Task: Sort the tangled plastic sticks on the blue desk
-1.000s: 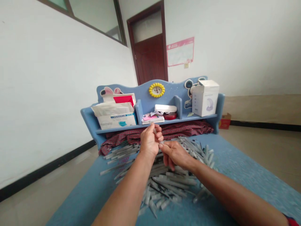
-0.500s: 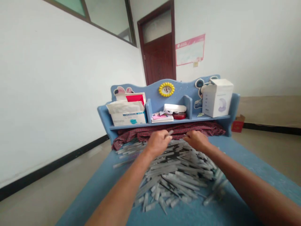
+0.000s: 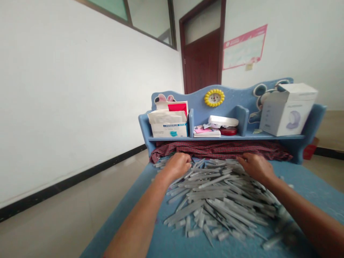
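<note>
Atop slim grey plastic sticks point(image 3: 215, 195): left hand point(image 3: 177, 165) curled, fingers' grip unclear; right hand point(image 3: 255, 166) flat, fingers spread.

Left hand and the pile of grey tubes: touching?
Touching. Head view shows the left hand resting on the pile of grey tubes, fingers curled among them.

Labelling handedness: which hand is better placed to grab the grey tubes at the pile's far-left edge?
Left. The left hand rests far left on the pile, beside those grey tubes; the right hand lies far right and would probably have to cross it.
</note>
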The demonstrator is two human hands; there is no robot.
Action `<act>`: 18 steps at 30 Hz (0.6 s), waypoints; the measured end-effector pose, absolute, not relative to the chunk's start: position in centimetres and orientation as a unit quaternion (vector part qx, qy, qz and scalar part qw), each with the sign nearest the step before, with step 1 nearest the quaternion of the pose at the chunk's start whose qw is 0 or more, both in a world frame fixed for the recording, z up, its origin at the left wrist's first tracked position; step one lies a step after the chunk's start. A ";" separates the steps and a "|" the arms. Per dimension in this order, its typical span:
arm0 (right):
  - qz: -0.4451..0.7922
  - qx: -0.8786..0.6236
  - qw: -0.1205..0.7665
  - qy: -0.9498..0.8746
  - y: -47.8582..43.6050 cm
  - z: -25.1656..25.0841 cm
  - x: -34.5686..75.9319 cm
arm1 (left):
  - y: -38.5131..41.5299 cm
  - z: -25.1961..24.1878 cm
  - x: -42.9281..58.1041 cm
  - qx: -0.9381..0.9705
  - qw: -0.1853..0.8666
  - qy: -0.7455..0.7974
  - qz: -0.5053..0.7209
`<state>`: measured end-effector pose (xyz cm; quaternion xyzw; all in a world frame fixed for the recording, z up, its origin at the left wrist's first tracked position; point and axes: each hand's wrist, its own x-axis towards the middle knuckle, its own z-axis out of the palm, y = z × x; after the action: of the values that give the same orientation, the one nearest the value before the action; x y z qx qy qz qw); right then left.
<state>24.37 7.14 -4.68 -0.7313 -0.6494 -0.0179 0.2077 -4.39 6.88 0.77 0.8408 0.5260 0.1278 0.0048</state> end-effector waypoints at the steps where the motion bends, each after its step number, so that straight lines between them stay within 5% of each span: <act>1: -0.016 -0.725 0.218 -0.653 7.2 -4.8 24.5 | 7.4 0.8 -5.7 0.831 0.006 0.547 0.101; 9: 0.027 -0.645 0.319 -0.694 7.3 -5.4 24.3 | 9.1 -1.8 -8.9 0.783 0.046 0.618 -0.049; 18: 0.063 -0.557 0.389 -0.731 6.0 -4.7 22.3 | 8.8 -0.7 -8.4 0.813 0.004 0.580 0.048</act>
<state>22.27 5.98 -4.74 -0.5569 -0.7310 0.0635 0.3891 -8.40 8.77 -0.66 0.8129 0.5804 0.0484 0.0041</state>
